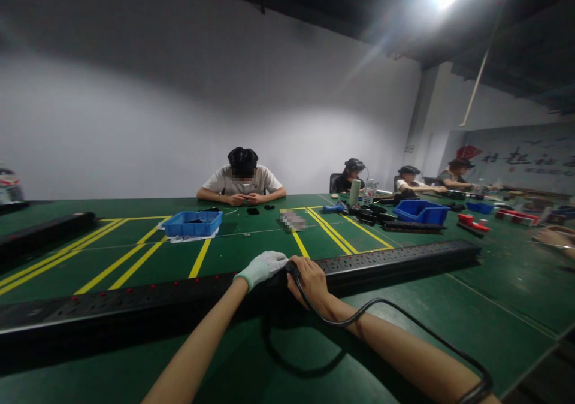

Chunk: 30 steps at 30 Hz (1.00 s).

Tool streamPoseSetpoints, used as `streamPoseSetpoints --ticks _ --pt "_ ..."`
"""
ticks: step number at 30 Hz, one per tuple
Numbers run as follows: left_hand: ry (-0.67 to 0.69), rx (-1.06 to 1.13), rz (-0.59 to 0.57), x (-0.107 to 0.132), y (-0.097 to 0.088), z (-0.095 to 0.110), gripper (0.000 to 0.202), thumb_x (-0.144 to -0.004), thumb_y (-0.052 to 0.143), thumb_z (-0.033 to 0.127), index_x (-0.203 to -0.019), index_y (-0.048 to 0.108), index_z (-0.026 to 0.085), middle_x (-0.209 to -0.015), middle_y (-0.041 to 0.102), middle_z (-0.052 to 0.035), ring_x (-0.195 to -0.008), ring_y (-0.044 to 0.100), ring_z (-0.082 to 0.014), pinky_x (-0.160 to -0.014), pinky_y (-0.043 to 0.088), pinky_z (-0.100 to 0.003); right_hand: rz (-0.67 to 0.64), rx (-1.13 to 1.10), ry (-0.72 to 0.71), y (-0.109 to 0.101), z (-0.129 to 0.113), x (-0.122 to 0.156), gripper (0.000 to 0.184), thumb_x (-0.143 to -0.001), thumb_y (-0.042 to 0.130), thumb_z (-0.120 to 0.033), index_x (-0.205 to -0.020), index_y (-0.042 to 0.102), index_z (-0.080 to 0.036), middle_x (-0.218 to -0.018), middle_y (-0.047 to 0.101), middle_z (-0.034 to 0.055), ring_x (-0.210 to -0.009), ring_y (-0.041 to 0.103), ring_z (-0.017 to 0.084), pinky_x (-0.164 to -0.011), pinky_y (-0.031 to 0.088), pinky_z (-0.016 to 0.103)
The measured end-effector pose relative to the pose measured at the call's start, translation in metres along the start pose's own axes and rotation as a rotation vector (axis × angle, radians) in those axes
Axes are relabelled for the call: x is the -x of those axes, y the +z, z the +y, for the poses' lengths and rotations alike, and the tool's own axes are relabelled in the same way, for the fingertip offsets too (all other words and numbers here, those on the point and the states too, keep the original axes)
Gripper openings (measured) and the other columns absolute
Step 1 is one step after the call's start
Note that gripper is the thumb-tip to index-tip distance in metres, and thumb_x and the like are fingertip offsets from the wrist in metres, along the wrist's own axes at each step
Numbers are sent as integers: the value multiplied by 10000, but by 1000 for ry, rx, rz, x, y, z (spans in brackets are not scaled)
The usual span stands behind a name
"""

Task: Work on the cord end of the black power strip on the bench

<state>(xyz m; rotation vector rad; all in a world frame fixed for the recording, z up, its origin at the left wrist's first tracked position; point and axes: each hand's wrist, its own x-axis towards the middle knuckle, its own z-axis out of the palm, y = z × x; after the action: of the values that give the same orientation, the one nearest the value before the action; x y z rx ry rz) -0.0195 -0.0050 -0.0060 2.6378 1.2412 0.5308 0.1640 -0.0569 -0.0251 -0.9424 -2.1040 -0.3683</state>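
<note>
A long black power strip [372, 262] with rows of sockets and small red switches runs across the table in front of me. My left hand [266, 267], in a pale grey-and-mint glove, is closed over the middle of the strip. Its fingertips reach toward the other hand, and its thumb is hidden. Bare and beside it, my right hand [309, 281] grips a black plug [293, 268] at the strip's top. Whether the plug sits in a socket is hidden. From it a black cable [381, 302] loops over my right forearm.
The green table [449, 320] has yellow tape lines. A blue tray [192, 224] stands left of centre, a blue bin [420, 212] to the right. Another dark strip [45, 233] lies far left. A person [242, 179] sits opposite; several others sit at right.
</note>
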Motion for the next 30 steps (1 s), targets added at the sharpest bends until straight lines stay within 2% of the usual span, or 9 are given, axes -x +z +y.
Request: streamPoseSetpoints --ticks 15,24,30 --pt "-55 148 -14 2 -6 8 449 -900 289 441 -977 651 186 -1009 668 -37 -929 583 -171 -834 412 -223 -2 10 -8 -1 0 0 241 -799 511 -225 -1039 498 -202 -939 602 63 -850 570 194 -773 443 313" --pt "-67 183 -8 1 -5 5 433 -884 324 436 -983 641 158 -1040 656 -58 -964 572 -190 -863 397 -242 -28 3 9 0 1 1 246 -804 515 -229 -1046 491 -199 -956 601 67 -857 568 195 -782 441 316" --pt "-58 222 -18 1 -8 7 434 -873 338 460 -956 652 171 -999 666 -37 -915 582 -181 -824 412 -232 -26 -7 24 1 1 1 232 -803 515 -230 -1032 495 -202 -952 604 63 -845 570 192 -772 441 310"
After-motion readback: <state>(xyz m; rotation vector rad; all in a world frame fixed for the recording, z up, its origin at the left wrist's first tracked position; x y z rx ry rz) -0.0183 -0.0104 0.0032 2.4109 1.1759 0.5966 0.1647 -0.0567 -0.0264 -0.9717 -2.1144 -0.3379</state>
